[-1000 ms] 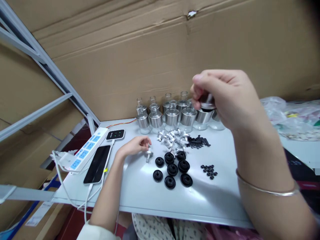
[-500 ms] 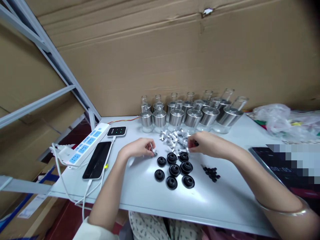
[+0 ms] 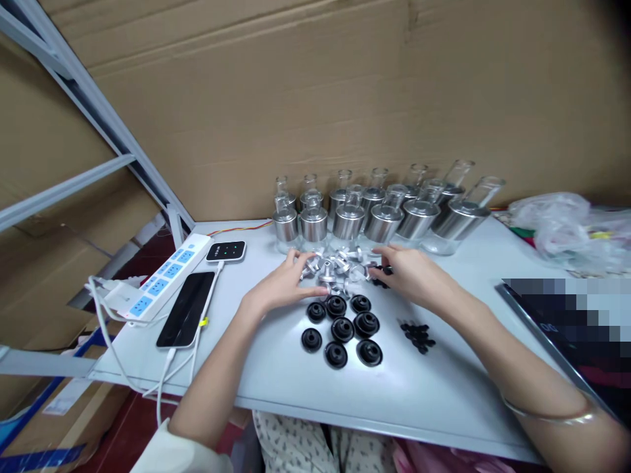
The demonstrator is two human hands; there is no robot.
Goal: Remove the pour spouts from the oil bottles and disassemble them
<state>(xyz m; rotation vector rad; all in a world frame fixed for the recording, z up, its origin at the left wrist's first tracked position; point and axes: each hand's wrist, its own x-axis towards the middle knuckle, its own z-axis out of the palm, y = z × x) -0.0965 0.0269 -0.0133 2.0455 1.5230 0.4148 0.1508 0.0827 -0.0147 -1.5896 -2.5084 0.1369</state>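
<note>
A pile of small silver metal fittings (image 3: 340, 266) lies in the middle of the table. My left hand (image 3: 283, 282) reaches into its left side, thumb and fingers spread around the pieces. On the opposite side, my right hand (image 3: 409, 269) has its fingertips apart at the pile's edge. Small black pieces (image 3: 383, 270) show by those fingertips, partly hidden by the hand. Several round black stepped caps (image 3: 342, 330) lie in front of the pile. To their right is a cluster of small black parts (image 3: 418, 337).
Glass bottles with metal sleeves (image 3: 349, 222) stand in rows behind the pile. At left are a power strip (image 3: 170, 276), a phone (image 3: 187, 309), a small black device (image 3: 225, 251) and white cables. A plastic bag (image 3: 562, 223) and a dark screen (image 3: 547, 328) are at right.
My left hand has moved right and away from me, from the small metal piece it pinched to the silver pile, and its fingers have spread. My right hand's fingers have parted slightly.
</note>
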